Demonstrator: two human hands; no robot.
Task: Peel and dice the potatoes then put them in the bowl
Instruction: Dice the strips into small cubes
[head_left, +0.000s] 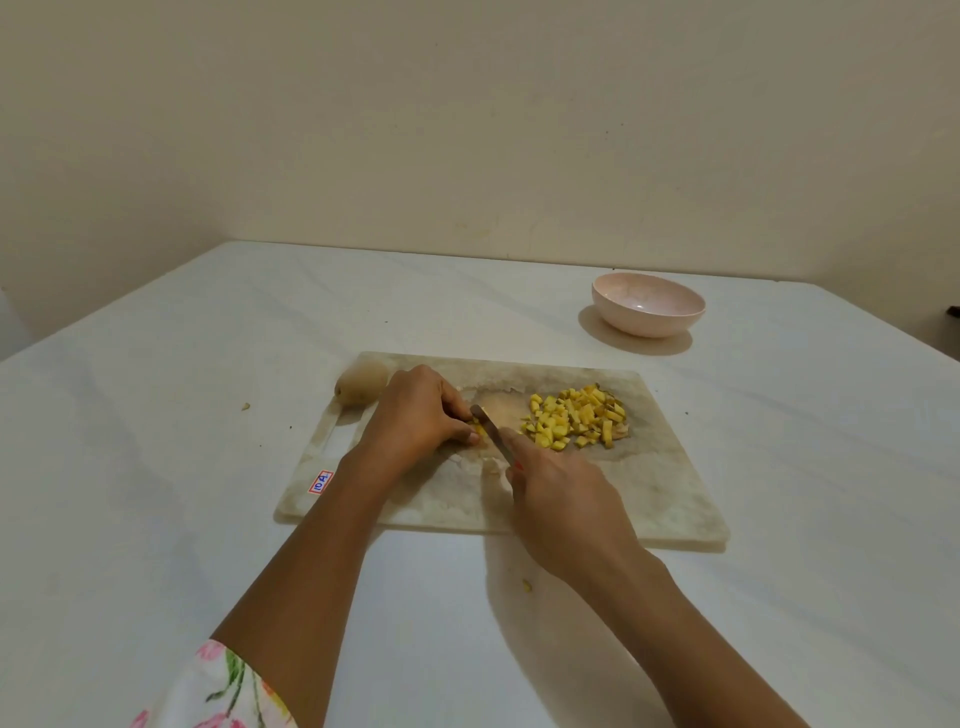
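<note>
A pale marbled cutting board (649, 493) lies on the table in front of me. On its left part my left hand (415, 410) curls over a small yellow potato piece (478, 430) and holds it down. My right hand (561, 493) grips a knife (491, 428) whose blade rests on that piece. A heap of yellow potato dice (576, 415) lies to the right of the blade. A whole unpeeled potato (361, 382) sits at the board's far left corner. A pink bowl (647, 304) stands beyond the board to the right, with nothing visible inside.
A white cloth covers the table (208, 467). One small yellow scrap (527, 586) lies on the cloth near the board's front edge, another bit (245, 406) to the left of the board. Walls close the table in at the back and left.
</note>
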